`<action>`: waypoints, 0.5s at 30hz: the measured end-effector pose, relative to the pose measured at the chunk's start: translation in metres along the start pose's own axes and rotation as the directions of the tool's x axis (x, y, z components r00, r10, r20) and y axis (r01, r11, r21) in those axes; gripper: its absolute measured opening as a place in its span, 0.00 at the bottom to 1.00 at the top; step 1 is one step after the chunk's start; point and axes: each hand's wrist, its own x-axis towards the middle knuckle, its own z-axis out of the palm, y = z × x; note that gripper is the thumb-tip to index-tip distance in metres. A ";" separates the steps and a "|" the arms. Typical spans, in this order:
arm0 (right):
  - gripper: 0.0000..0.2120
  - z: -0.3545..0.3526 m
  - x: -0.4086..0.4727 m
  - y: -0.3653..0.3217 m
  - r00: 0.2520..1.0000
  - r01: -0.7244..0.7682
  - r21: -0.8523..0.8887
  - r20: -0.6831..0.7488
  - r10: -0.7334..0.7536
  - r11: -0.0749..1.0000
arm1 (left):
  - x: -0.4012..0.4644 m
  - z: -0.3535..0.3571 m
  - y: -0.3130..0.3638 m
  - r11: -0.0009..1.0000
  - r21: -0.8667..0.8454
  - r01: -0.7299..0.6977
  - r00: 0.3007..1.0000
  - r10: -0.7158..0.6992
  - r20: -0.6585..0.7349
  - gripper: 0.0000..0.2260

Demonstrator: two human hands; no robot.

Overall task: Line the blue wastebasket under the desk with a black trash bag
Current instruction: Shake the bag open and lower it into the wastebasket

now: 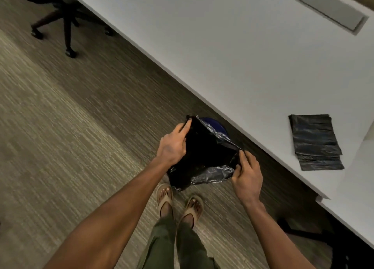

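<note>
I hold a black trash bag (204,157) spread open between both hands above the floor. My left hand (174,145) grips the bag's left rim, fingers pinched at its upper corner. My right hand (245,174) pinches the right rim. Behind and under the bag, a small arc of the blue wastebasket (214,124) shows by the desk edge; most of it is hidden by the bag.
A white desk (232,52) runs diagonally across the right, with a stack of folded black bags (315,142) lying on it. A black office chair base (60,22) stands at the upper left on the carpet. My sandalled feet (180,204) are just below the bag.
</note>
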 end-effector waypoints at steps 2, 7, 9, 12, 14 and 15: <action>0.25 0.018 0.007 0.004 1.000 -0.011 -0.009 0.024 0.012 1.000 | 0.012 0.015 -0.008 1.000 0.016 -0.016 1.000 0.016 0.009 0.31; 0.16 0.051 0.028 0.011 0.965 -0.226 -0.019 0.129 0.226 0.974 | 0.039 0.040 -0.028 0.999 0.035 0.009 0.999 -0.011 0.043 0.29; 0.06 0.053 0.046 0.013 0.944 -0.316 -0.032 0.086 0.318 0.948 | 0.053 0.042 -0.032 0.999 -0.004 0.032 0.999 -0.032 0.005 0.26; 0.04 0.052 0.067 0.018 0.957 -0.286 0.008 -0.048 0.286 0.958 | 0.072 0.040 -0.036 0.999 -0.040 -0.013 0.988 0.007 -0.153 0.22; 0.04 0.055 0.074 0.022 0.971 -0.227 0.018 -0.069 0.227 0.974 | 0.080 0.040 -0.040 0.997 -0.040 -0.067 0.963 0.054 -0.264 0.21; 0.09 0.059 0.075 0.022 0.979 -0.195 0.006 -0.064 0.195 0.981 | 0.083 0.041 -0.042 0.995 -0.034 -0.091 0.950 0.076 -0.301 0.20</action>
